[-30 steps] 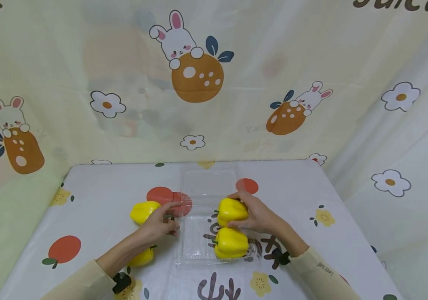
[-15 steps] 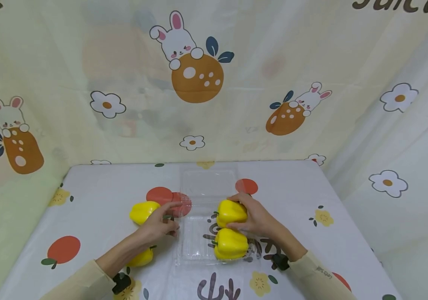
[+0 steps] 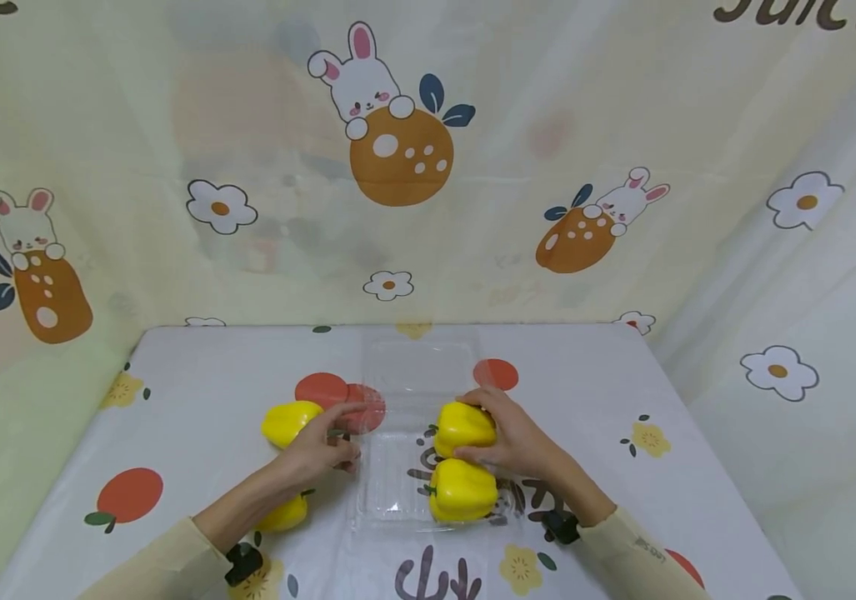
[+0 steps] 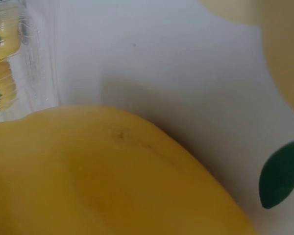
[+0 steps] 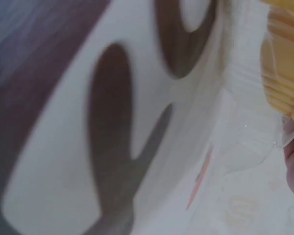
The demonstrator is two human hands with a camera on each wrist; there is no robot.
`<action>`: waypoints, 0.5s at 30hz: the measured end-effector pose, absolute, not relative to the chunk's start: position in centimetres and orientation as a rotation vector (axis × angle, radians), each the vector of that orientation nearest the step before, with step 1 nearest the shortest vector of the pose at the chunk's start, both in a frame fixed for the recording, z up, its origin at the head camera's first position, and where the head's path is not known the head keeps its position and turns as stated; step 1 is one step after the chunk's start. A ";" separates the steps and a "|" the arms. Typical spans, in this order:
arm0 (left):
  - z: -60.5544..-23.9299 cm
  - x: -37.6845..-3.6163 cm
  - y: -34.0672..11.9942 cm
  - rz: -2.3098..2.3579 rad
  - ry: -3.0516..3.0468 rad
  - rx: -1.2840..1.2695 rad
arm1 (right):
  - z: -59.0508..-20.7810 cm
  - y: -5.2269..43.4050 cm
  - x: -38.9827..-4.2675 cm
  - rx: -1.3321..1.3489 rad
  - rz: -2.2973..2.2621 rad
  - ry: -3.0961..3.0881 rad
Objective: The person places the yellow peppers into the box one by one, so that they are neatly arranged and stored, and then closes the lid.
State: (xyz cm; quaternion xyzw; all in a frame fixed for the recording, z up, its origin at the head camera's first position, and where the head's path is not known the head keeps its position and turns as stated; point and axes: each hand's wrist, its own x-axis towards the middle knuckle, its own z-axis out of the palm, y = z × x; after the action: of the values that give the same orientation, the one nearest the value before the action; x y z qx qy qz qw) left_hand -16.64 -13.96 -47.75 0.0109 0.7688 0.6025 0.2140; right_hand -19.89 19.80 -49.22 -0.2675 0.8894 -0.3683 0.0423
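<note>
In the head view, a clear plastic clamshell box (image 3: 390,492) lies with its lid laid back, and two yellow bell peppers sit along its right side. My right hand (image 3: 513,437) grips the farther pepper (image 3: 465,429), thumb on the near side and fingers behind. Just in front of it sits the nearer pepper (image 3: 463,490). At the box's left rim is my left hand (image 3: 315,450), its index finger stretched over the edge and the other fingers bent. Beside that hand lie another pepper (image 3: 288,423) and, partly under the forearm, one more pepper (image 3: 282,515).
The white tablecloth (image 3: 202,400) has printed fruit and flowers. A patterned curtain (image 3: 262,100) rises behind the table and along the sides. One pepper (image 4: 103,176) fills the lower left wrist view. The right wrist view shows the box's wall (image 5: 250,132) up close.
Both hands stay nearly where they were, with the right one still on the farther pepper. The whole head view shifts slightly.
</note>
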 end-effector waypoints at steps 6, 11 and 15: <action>-47.7 -16.6 -14.0 1.670 2.133 0.024 | -48.9 20.0 -19.8 -0.715 -1.132 2.683; -47.7 -16.8 -14.0 1.669 2.142 0.014 | -48.5 20.0 -19.8 -0.719 -1.117 2.666; -47.8 -16.7 -14.0 1.663 2.146 0.002 | -48.3 19.9 -19.9 -0.739 -1.111 2.662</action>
State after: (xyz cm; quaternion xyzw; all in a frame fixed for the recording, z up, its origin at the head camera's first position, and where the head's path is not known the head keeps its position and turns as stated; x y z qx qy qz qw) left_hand -16.73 -14.00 -47.76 0.0009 0.7726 0.5986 0.2117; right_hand -19.86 19.89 -48.30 -0.2472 0.8910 -0.3719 0.0817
